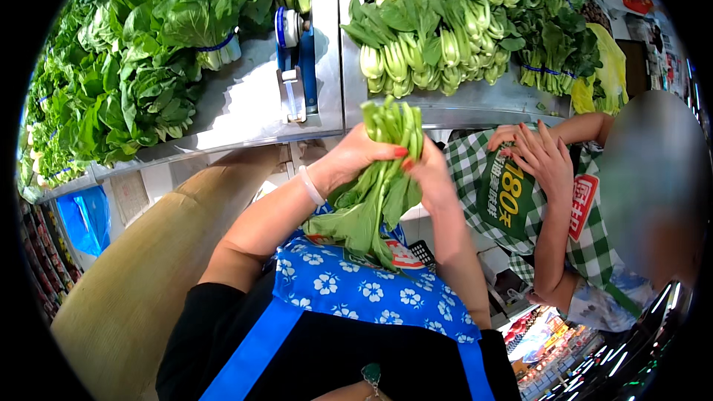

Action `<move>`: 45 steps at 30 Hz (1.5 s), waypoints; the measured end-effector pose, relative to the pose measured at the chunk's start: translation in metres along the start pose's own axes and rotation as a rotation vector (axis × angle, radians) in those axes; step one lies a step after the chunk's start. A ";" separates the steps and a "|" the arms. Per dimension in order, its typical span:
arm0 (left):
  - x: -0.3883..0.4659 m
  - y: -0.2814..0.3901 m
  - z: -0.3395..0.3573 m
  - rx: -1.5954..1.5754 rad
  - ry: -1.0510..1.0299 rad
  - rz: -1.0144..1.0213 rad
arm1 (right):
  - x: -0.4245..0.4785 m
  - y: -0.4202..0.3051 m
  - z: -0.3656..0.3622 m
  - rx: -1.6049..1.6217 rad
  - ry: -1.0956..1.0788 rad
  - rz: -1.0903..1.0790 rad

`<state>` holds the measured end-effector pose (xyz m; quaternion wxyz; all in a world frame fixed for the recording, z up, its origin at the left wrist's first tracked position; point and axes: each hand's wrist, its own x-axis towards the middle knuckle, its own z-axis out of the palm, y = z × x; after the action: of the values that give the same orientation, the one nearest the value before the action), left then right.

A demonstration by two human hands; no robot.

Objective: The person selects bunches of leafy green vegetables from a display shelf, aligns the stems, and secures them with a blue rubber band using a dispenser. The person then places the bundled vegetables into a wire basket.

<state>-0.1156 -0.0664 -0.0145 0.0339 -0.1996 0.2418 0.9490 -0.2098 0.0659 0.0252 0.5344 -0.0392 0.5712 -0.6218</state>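
Note:
A bunch of leafy greens (pixel 370 206) is gripped between my two hands in front of my blue flowered apron (pixel 362 284). Its pale cut stems (pixel 392 122) point up towards the counter, and the leaves hang down over the apron. My left hand (pixel 356 150) wraps the stems from the left, thumb across them; a pale bangle (pixel 311 185) circles that wrist. From the right, my right hand (pixel 431 175) holds the same bunch just below the stem ends, its image slightly blurred. Just beyond stands a blue bunch-taping dispenser (pixel 292 64) on the metal counter (pixel 256 103).
Leafy greens (pixel 161 28) bound with blue tape fill the counter's left. Bok choy (pixel 440 39) is piled at the right, beside taped dark greens (pixel 557 55) and a yellow bag (pixel 607 67). A co-worker in a green checked apron (pixel 473 161) stands close on my right. A tan column-like surface (pixel 161 267) rises at left.

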 end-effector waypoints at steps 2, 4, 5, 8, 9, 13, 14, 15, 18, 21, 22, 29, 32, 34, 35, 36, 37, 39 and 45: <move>0.006 -0.027 -0.013 0.007 0.049 -0.055 | -0.002 0.029 -0.004 -0.060 0.097 0.034; 0.012 -0.059 -0.031 -0.033 0.071 -0.139 | 0.001 0.056 -0.023 -0.019 0.114 0.162; 0.012 -0.078 -0.041 -0.073 0.095 -0.192 | -0.001 0.074 -0.033 -0.022 0.126 0.206; 0.016 -0.122 -0.060 -0.008 0.161 -0.279 | -0.011 0.127 -0.056 -0.041 0.272 0.293; 0.015 -0.135 -0.064 -0.050 0.161 -0.301 | -0.011 0.139 -0.059 -0.051 0.317 0.296; 0.038 -0.156 -0.093 -0.101 0.133 -0.302 | 0.005 0.155 -0.062 -0.075 0.424 0.247; 0.043 -0.150 -0.099 -0.122 0.144 -0.283 | 0.017 0.156 -0.063 -0.071 0.407 0.216; 0.048 -0.138 -0.102 -0.239 0.098 -0.356 | 0.028 0.157 -0.064 -0.064 0.380 0.179; 0.038 -0.148 -0.098 -0.207 0.169 -0.261 | 0.018 0.159 -0.053 -0.180 0.444 0.177; 0.036 -0.154 -0.090 -0.202 0.194 -0.187 | 0.015 0.165 -0.064 -0.104 0.374 0.162; 0.041 -0.149 -0.092 -0.211 0.191 -0.185 | 0.024 0.154 -0.068 -0.124 0.339 0.207; 0.029 -0.153 -0.077 -0.164 0.292 -0.043 | 0.028 0.166 -0.088 -0.235 0.189 0.187; 0.037 -0.143 -0.084 -0.194 0.270 -0.099 | 0.047 0.155 -0.095 -0.207 0.087 0.256; 0.039 -0.137 -0.083 -0.167 0.276 -0.070 | 0.044 0.153 -0.091 -0.214 0.133 0.256; 0.036 -0.136 -0.079 -0.153 0.268 -0.079 | 0.038 0.152 -0.088 -0.215 0.158 0.258; 0.033 -0.140 -0.076 -0.173 0.252 -0.098 | 0.030 0.151 -0.086 -0.155 0.174 0.256; 0.034 -0.141 -0.076 -0.186 0.227 -0.122 | 0.025 0.149 -0.083 -0.099 0.218 0.277; 0.043 -0.144 -0.074 -0.247 0.244 -0.257 | 0.024 0.145 -0.085 -0.049 0.297 0.353; 0.048 -0.153 -0.071 -0.351 0.228 -0.320 | 0.016 0.137 -0.081 -0.087 0.425 0.336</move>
<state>-0.1097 0.0332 -0.1583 0.1210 -0.3438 0.0410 0.9303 -0.1850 0.1392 -0.1142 0.4958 0.1646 0.6952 -0.4938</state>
